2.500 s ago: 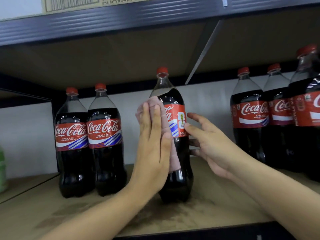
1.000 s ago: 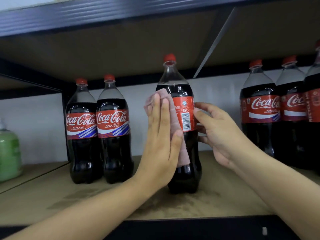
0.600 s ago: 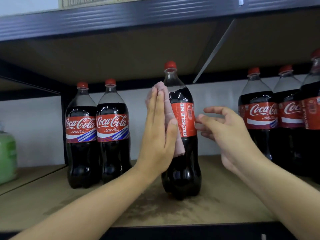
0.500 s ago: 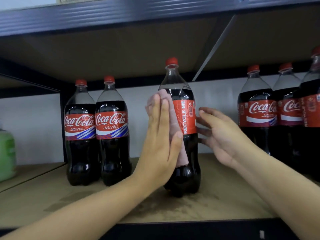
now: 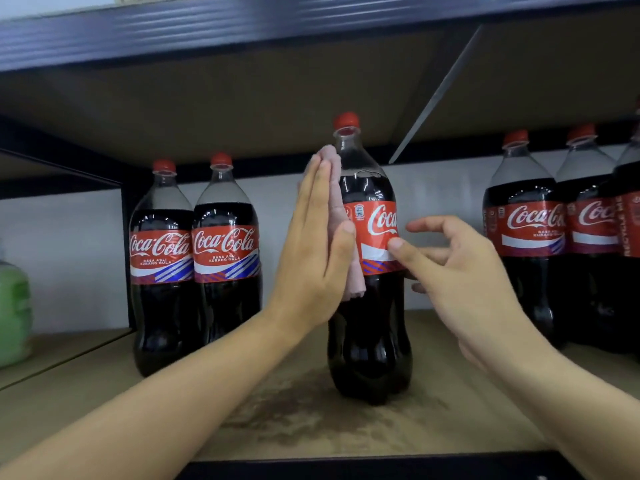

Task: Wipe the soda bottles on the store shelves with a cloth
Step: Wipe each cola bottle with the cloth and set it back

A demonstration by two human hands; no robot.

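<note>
While your left hand (image 5: 313,251) stands flat and upright, its fingers (image 5: 311,188) straight and pressed together, it pushes the pink cloth (image 5: 341,216) against the left side of the centre cola bottle (image 5: 369,306), with the cloth reaching from the bottle's shoulder down past the lower edge of the red label (image 5: 377,237). That bottle stands upright on the wooden shelf (image 5: 450,427), on a darker stained patch (image 5: 311,410), apart from the others and nearer the front edge. Your right hand (image 5: 460,271) is at the bottle's right side, fingers loosely spread and slightly bent; its thumb tip lies on the label, while the other fingers sit just beside the bottle, and you cannot tell whether they touch it. To the left, two cola bottles (image 5: 194,265) stand side by side, touching each other, near the back. To the right, another group of bottles (image 5: 554,244) stands close together, partly cut off by the frame. A green bottle (image 5: 14,306) is at the far left on a neighbouring shelf section, blurred. A dark metal shelf edge (image 5: 242,26) runs overhead
</note>
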